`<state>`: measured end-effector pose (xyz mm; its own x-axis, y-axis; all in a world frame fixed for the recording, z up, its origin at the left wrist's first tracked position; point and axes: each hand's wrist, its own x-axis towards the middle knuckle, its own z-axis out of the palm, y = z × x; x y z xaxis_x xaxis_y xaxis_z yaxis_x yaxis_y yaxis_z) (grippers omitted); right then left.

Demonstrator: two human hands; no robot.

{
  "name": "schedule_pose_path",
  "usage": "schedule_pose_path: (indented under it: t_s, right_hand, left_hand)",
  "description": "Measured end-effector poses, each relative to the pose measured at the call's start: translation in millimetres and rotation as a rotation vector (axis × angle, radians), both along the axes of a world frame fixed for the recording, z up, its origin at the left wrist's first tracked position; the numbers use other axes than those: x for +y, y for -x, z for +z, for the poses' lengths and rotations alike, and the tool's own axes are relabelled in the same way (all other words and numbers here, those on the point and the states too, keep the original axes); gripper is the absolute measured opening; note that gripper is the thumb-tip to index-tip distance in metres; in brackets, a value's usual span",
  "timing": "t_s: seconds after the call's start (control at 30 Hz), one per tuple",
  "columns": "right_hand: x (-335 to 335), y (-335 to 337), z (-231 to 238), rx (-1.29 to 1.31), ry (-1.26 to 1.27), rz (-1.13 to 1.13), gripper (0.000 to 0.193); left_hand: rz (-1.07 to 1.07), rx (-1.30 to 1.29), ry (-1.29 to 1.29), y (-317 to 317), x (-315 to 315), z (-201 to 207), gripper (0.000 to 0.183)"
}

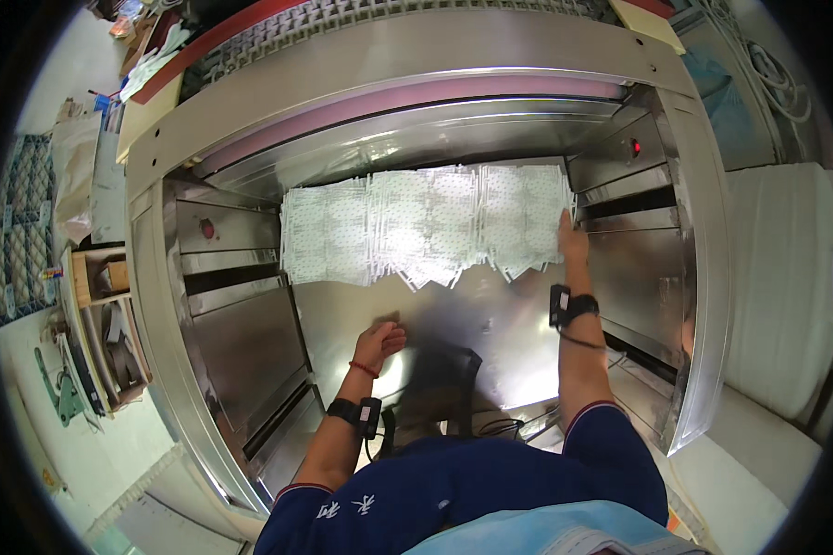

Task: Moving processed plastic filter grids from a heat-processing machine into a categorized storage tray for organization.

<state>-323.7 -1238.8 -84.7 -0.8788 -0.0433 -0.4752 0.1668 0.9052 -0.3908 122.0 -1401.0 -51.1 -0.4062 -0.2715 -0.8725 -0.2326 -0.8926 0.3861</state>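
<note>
At the far left, a wooden shelf (83, 277) stands outside a steel frame (154, 268). Inside the frame, the left hand (379, 347) hovers over or rests on the bare front part of a steel counter (333, 319); which, one cannot tell. Its fingers are curled inward with nothing seen in them; whether they close fully is unclear. A red bracelet (364, 369) circles that wrist. Behind, pale printed sheets lie side by side along the back: a left group (326, 231), a middle group (421, 222) and a right group (523, 217), with jagged front edges. The right hand (574, 242) touches the right group's outer edge; whether its fingers are clamped there cannot be told. Farther right glows a red light (636, 146).
</note>
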Motion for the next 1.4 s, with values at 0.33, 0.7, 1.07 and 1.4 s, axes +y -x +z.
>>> schedule_pose_path:
  t_s: [0.33,0.7,1.07,1.4]
  right_hand:
    - [-78.2,-24.6,70.4,0.731,-0.001,0.629,0.052]
    - [-155.1,-3.6,54.0,0.096,-0.231,0.924,0.075]
    - [-110.3,-34.0,39.4,0.147,-0.194,0.798,0.073]
    - [-74.3,-65.4,37.6,0.170,-0.226,0.748,0.076]
  left_hand:
    - [-0.008,-0.032,0.027,14.8,1.5,0.7,0.026]
    - [-0.420,-0.154,1.057,33.0,16.9,9.7,0.032]
    - [-1.372,-0.024,1.763,139.8,-25.6,31.0,0.100]
    - [-1.441,-0.140,1.694,139.3,-13.1,33.7,0.114]
